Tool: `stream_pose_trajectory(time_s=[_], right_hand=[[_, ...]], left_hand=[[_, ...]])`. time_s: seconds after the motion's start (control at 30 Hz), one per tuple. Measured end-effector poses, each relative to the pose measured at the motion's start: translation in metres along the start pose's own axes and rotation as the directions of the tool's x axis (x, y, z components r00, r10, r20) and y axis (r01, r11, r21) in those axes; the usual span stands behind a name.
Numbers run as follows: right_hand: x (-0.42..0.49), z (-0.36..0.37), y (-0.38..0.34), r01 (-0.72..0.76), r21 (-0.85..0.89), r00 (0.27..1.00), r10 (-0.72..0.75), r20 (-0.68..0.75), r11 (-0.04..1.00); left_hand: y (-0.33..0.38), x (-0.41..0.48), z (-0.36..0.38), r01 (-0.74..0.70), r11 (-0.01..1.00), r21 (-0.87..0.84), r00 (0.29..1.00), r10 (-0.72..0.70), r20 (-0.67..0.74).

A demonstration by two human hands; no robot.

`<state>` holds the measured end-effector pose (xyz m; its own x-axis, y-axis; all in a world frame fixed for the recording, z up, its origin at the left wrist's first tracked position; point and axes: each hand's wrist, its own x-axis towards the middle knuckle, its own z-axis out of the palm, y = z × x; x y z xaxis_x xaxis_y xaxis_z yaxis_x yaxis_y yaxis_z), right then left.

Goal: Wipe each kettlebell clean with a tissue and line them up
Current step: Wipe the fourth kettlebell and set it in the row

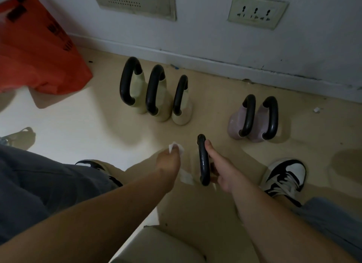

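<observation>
Beige floor by the wall: right hand (221,171) fingers wrapped round near kettlebell (203,160) handle between the feet, left hand (169,160) pinching tissue (175,146) beside it; one-sided wiping could tip it over.

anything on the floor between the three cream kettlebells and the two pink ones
No, that stretch is bare. In the head view only beige floor shows between the cream kettlebells and the pink kettlebells. The kettlebell under the hands sits nearer the person, below that gap.

Dim, soft focus; bright patch left; edges warped.
</observation>
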<state>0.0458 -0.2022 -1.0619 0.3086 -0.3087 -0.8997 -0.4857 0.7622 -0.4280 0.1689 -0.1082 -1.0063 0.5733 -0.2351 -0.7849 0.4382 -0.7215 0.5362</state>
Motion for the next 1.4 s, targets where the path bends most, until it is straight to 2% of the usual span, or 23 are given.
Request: stream_pose_trajectory(time_s=[0.1, 0.2, 0.27, 0.37, 0.43, 0.5, 0.6, 0.67, 0.73, 0.8, 0.87, 0.9, 0.93, 1.0, 1.1, 1.13, 1.17, 1.23, 1.27, 1.3, 1.33, 1.37, 1.4], right_hand=[[-0.002, 0.0, 0.001, 0.028, -0.01, 0.999, -0.027, 0.034, 1.0], [-0.004, -0.003, 0.0, 0.038, -0.001, 0.999, -0.038, 0.033, 0.999], [-0.004, -0.004, 0.001, 0.043, 0.013, 0.999, -0.044, 0.032, 0.999], [-0.003, -0.005, -0.002, 0.055, -0.008, 0.996, -0.054, 0.077, 0.998], [-0.001, -0.005, -0.003, 0.024, 0.021, 0.996, -0.025, 0.085, 0.999], [0.0, -0.005, -0.005, -0.013, 0.093, 0.999, 0.01, 0.037, 0.996], [0.0, -0.003, -0.003, -0.025, 0.137, 1.0, 0.025, 0.004, 0.99], [-0.006, -0.003, 0.0, -0.011, 0.155, 1.0, 0.011, 0.0, 0.988], [-0.006, -0.005, 0.006, -0.007, 0.203, 0.999, 0.016, -0.041, 0.979], [-0.005, -0.006, 0.01, -0.004, 0.317, 0.996, 0.032, -0.083, 0.948], [-0.001, -0.005, 0.014, 0.002, 0.29, 0.995, 0.028, -0.1, 0.957], [0.001, -0.005, 0.014, 0.015, 0.239, 0.994, 0.012, -0.11, 0.971], [0.003, -0.006, 0.014, 0.022, 0.185, 0.994, 0.0, -0.113, 0.982], [0.005, -0.007, 0.011, -0.023, 0.165, 0.996, 0.037, -0.081, 0.986], [0.011, -0.01, 0.004, -0.04, 0.24, 0.995, 0.06, -0.079, 0.97], [0.015, -0.011, 0.005, -0.042, 0.25, 0.993, 0.068, -0.094, 0.967], [0.017, -0.012, 0.006, -0.037, 0.244, 0.991, 0.066, -0.112, 0.969], [0.019, -0.009, 0.005, -0.032, 0.202, 0.989, 0.06, -0.132, 0.979], [0.017, -0.007, 0.005, -0.038, 0.201, 0.989, 0.066, -0.136, 0.979], [0.016, -0.006, 0.004, -0.042, 0.202, 0.988, 0.072, -0.14, 0.978], [0.02, -0.007, 0.007, -0.051, 0.194, 0.986, 0.08, -0.147, 0.98], [0.019, -0.006, 0.007, -0.051, 0.182, 0.984, 0.081, -0.159, 0.982], [0.02, -0.006, 0.009, -0.049, 0.17, 0.984, 0.077, -0.16, 0.984]], left_hand=[[0.003, -0.003, 0.034, 0.061, 0.996, -0.07, 0.989, -0.051, 0.136], [0.004, -0.017, 0.059, 0.265, 0.907, -0.326, 0.919, -0.136, 0.369], [0.001, -0.019, 0.059, 0.265, 0.893, -0.363, 0.906, -0.101, 0.411], [-0.009, -0.014, 0.045, 0.203, 0.916, -0.346, 0.939, -0.083, 0.333], [-0.018, -0.013, 0.033, 0.088, 0.983, -0.164, 0.968, -0.046, 0.248], [-0.013, -0.017, 0.019, 0.017, 1.0, -0.011, 0.993, -0.016, 0.116], [0.007, 0.004, 0.001, 0.008, 1.0, -0.011, 0.998, -0.008, -0.06], [0.028, 0.011, 0.003, -0.166, 0.985, 0.036, 0.985, 0.168, -0.05], [0.044, 0.015, 0.018, -0.448, 0.86, 0.244, 0.892, 0.447, 0.064], [0.054, 0.02, 0.042, -0.615, 0.61, 0.5, 0.781, 0.557, 0.282], [0.053, 0.033, 0.061, -0.643, 0.363, 0.674, 0.753, 0.458, 0.471], [0.051, 0.038, 0.067, -0.648, 0.223, 0.729, 0.74, 0.414, 0.531], [0.05, 0.039, 0.068, -0.646, 0.129, 0.753, 0.733, 0.382, 0.563], [0.049, 0.034, 0.067, -0.646, -0.055, 0.762, 0.706, 0.336, 0.623], [0.042, 0.018, 0.062, -0.604, -0.415, 0.68, 0.633, 0.268, 0.726], [0.032, 0.01, 0.058, -0.598, -0.476, 0.645, 0.619, 0.236, 0.749], [0.018, 0.004, 0.055, -0.609, -0.531, 0.589, 0.576, 0.215, 0.789], [-0.019, -0.006, 0.049, -0.682, -0.463, 0.566, 0.512, 0.25, 0.822], [-0.038, -0.012, 0.043, -0.735, -0.375, 0.565, 0.52, 0.221, 0.825], [-0.06, -0.014, 0.04, -0.763, -0.4, 0.507, 0.451, 0.233, 0.862], [-0.079, -0.011, 0.036, -0.76, -0.38, 0.527, 0.472, 0.236, 0.85], [-0.103, -0.001, 0.032, -0.765, -0.408, 0.498, 0.431, 0.249, 0.867], [-0.118, 0.007, 0.024, -0.786, -0.353, 0.507, 0.444, 0.248, 0.861]])
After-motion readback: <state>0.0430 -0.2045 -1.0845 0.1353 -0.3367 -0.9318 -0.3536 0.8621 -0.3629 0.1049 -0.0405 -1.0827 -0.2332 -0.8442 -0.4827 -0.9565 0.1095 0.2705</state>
